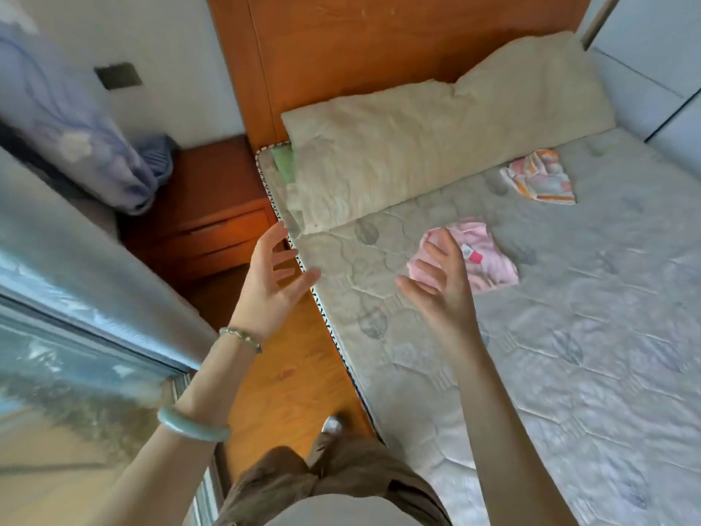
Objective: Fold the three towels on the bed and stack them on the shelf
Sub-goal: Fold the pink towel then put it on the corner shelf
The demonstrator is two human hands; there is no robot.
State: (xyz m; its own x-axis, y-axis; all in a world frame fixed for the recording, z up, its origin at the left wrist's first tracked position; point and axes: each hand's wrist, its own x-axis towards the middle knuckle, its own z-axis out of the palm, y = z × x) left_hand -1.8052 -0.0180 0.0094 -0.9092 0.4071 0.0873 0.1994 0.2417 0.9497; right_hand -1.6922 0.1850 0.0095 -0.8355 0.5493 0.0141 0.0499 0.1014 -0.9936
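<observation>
- Your left hand hangs over the bed's near edge, fingers spread, palm turned inward, holding nothing; a bead bracelet sits at the wrist, a pale green bangle lower on the forearm
- Your right hand hovers above the mattress, fingers splayed and empty; it partly covers the pink towel
- Pink towel lies crumpled on the mattress, a red-and-white tag showing; a second towel, orange, pink and white, lies well apart beyond it, nearer the folded beige quilt
- Only two towels show; wooden nightstand stands left of the bed
</observation>
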